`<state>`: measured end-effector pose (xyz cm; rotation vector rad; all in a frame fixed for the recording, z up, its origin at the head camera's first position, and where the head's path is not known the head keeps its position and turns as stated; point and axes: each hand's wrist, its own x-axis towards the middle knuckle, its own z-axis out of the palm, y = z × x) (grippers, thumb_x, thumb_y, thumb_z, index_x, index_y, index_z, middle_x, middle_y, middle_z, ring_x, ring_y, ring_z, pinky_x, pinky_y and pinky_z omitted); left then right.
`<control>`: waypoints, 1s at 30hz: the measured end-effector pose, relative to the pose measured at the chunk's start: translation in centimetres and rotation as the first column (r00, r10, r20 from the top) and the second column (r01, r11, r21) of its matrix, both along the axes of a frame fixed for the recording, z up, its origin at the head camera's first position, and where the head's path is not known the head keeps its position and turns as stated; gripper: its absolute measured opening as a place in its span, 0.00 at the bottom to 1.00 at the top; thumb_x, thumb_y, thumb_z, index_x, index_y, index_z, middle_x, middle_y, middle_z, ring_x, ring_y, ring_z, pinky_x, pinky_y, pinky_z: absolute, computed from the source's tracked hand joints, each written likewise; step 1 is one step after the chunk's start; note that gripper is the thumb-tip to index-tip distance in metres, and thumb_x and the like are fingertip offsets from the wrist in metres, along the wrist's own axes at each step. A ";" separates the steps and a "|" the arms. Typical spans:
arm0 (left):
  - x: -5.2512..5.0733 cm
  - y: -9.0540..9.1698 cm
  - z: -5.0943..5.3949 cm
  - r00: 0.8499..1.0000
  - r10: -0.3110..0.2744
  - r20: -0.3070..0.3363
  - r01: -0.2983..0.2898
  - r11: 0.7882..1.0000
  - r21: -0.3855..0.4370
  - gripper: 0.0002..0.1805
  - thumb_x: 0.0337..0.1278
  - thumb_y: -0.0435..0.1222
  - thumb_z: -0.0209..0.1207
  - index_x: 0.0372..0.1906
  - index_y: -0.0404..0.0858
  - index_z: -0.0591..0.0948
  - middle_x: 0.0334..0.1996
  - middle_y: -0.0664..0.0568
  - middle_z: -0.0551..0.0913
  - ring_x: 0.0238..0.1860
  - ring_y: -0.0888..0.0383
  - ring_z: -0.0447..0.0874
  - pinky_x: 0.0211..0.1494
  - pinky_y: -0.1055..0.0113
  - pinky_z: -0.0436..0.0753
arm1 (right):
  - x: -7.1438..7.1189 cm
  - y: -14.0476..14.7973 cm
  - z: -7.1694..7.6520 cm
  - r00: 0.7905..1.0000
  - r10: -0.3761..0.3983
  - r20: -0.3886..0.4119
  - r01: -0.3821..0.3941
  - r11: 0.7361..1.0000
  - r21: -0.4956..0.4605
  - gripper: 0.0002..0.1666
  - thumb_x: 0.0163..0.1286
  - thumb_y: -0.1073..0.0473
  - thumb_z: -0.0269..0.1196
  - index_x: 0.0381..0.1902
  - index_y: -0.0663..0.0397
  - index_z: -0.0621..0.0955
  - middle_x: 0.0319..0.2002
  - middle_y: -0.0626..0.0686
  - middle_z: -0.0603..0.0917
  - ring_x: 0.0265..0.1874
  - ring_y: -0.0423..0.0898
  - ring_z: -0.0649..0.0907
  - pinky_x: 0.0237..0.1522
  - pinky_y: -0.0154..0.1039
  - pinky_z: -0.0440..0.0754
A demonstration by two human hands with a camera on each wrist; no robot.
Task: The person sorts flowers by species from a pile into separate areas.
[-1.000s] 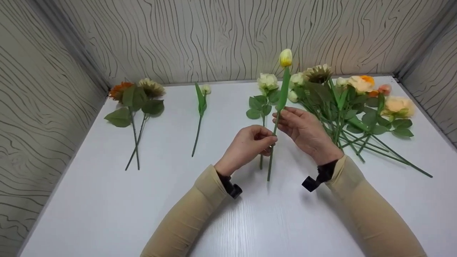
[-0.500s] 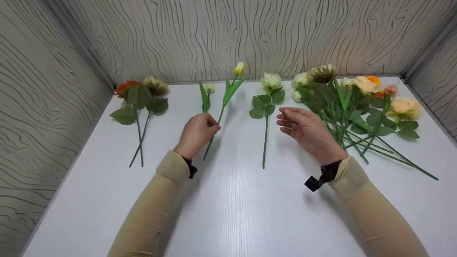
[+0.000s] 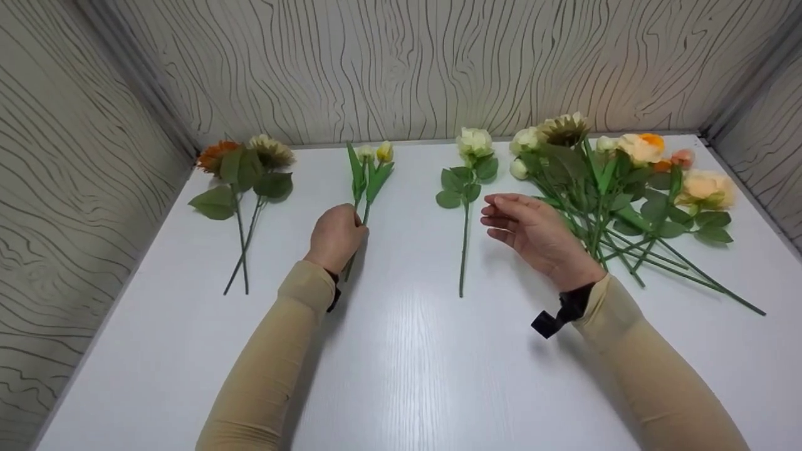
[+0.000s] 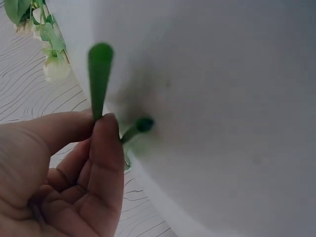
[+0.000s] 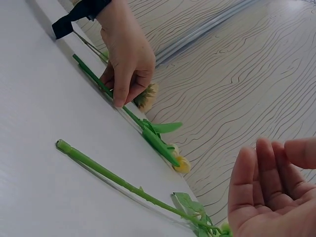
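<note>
My left hand (image 3: 338,237) pinches the green stem of a yellow tulip (image 3: 385,152) between thumb and fingers, low over the table. Right beside it lies a white tulip (image 3: 365,152), its stem partly hidden behind that hand in the head view. In the left wrist view the pinched stem (image 4: 100,74) points up from the fingertips, with a second stem end just past them. My right hand (image 3: 542,238) is held above the table with relaxed fingers and nothing in it. A cream rose (image 3: 475,145) with green leaves lies to its left.
On the left lie an orange flower (image 3: 218,155) and a cream flower (image 3: 273,152) with crossed stems. A heap of mixed flowers (image 3: 601,181) covers the right back of the white table (image 3: 401,363). A patterned wall (image 3: 401,69) stands along the table's back edge.
The left hand has carried the yellow tulip left and lowered it beside the white tulip. The right hand, near the tulip's stem a second ago, has stayed almost in place without it.
</note>
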<state>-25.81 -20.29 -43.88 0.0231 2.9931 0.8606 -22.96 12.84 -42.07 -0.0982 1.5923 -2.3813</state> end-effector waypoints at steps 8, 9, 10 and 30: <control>0.4 0.5 1.1 0.999 -0.027 0.024 0.027 0.999 0.028 0.11 0.68 0.38 0.64 0.40 0.32 0.83 0.36 0.45 0.84 0.36 0.50 0.80 0.41 0.58 0.81 | 0.0 0.3 0.2 1.000 -0.004 -0.015 0.005 0.998 0.058 0.08 0.79 0.59 0.61 0.46 0.55 0.86 0.41 0.52 0.87 0.44 0.48 0.86 0.49 0.40 0.85; 0.5 0.7 1.4 0.999 -0.040 0.016 0.040 0.999 0.025 0.12 0.69 0.39 0.64 0.42 0.32 0.83 0.37 0.45 0.84 0.36 0.50 0.80 0.41 0.58 0.81 | 0.0 0.5 0.2 1.000 -0.008 -0.020 0.009 0.997 0.083 0.09 0.78 0.58 0.61 0.47 0.56 0.86 0.41 0.52 0.87 0.44 0.48 0.86 0.49 0.40 0.85; 0.6 1.1 1.6 0.999 -0.053 0.004 0.053 0.998 0.020 0.13 0.69 0.40 0.64 0.44 0.32 0.84 0.38 0.46 0.85 0.37 0.51 0.81 0.41 0.58 0.82 | 0.0 0.8 0.2 1.000 -0.010 -0.022 0.013 0.993 0.113 0.09 0.78 0.58 0.62 0.47 0.56 0.85 0.41 0.52 0.87 0.45 0.48 0.86 0.50 0.40 0.85; 9.0 15.3 2.9 0.550 -0.791 -0.268 0.647 0.607 -0.462 0.24 0.73 0.49 0.60 0.67 0.45 0.78 0.65 0.50 0.77 0.66 0.54 0.74 0.70 0.60 0.71 | -2.3 18.0 1.5 0.980 -0.164 -0.113 0.183 0.513 0.839 0.34 0.79 0.42 0.56 0.67 0.66 0.74 0.46 0.47 0.83 0.42 0.42 0.83 0.44 0.37 0.85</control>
